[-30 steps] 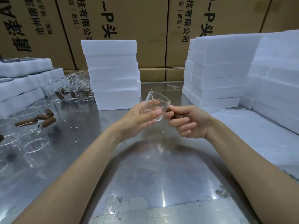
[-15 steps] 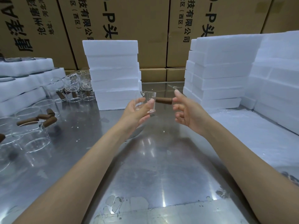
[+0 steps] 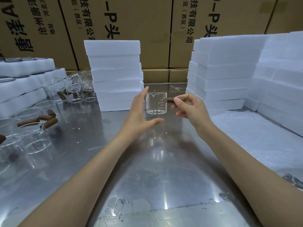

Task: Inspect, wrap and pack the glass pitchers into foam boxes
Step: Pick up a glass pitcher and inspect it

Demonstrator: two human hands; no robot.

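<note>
Centre of frame, I hold one glass pitcher [image 3: 156,103] up off the steel table [image 3: 147,169], upright, spout notch at the rim facing me, printed measuring marks down its side. My right hand [image 3: 190,110] pinches the brown wooden handle [image 3: 171,99] that sticks out sideways from the wall, thumb on top, fingers curled under, clamped on it. I judge that grip keeps skin off the clear wall so it can be checked against the light. My left hand [image 3: 141,117] sits just beside the pitcher's left side, fingers straight and spread, thumb reaching under the base; whether it touches the glass I cannot tell, it holds nothing. Looks like a guard under a slippery, fragile thing while I inspect. So: inspection step, wrapping and packing not yet done for this one. Left of frame, more pitchers [image 3: 37,123] stand or lie in a loose cluster, thin clear cylinders with the same rounded brown handles, within reach of the left arm as the feed pile. Stacked foam boxes [image 3: 114,74] sit behind the hands at centre, more foam stacks [image 3: 229,71] at right: white, matte, grainy blocks. Lower right, a soft white foam sheet [image 3: 255,141] lies flat on the table, probably the wrap. Table is scuffed, reflective metal. Cardboard cartons [image 3: 131,27] with printed characters fill the top of frame
</note>
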